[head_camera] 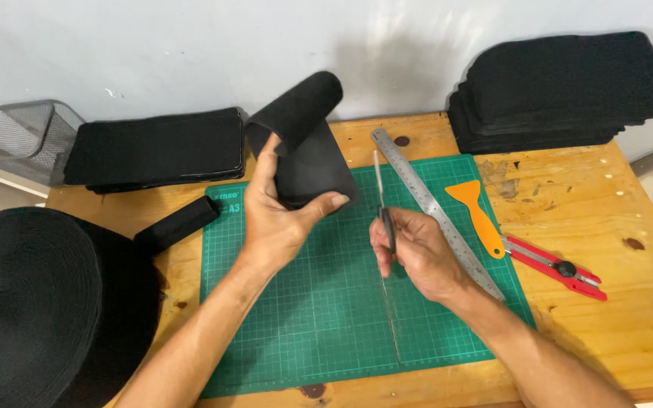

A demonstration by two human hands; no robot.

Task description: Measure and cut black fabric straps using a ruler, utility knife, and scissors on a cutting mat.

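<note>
- Right hand [417,253] fist-closed round thin scissors [384,219] over middle of green cutting mat [326,317]; blades point to far table edge, long axis near-far.
- Left hand [273,219] pinches curled black fabric piece [304,143], just left of scissors, near mat's far edge.
- Steel ruler [432,208] diagonal just right.
- Wooden tabletop [606,219], black fabric stacks [561,91] at far edge, white wall.

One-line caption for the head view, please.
Left hand holds a curled black fabric piece above a green cutting mat; right hand grips scissors beside a steel ruler.

Matt black cloth [307,162] (fuzzy), steel ruler [432,208].
</note>
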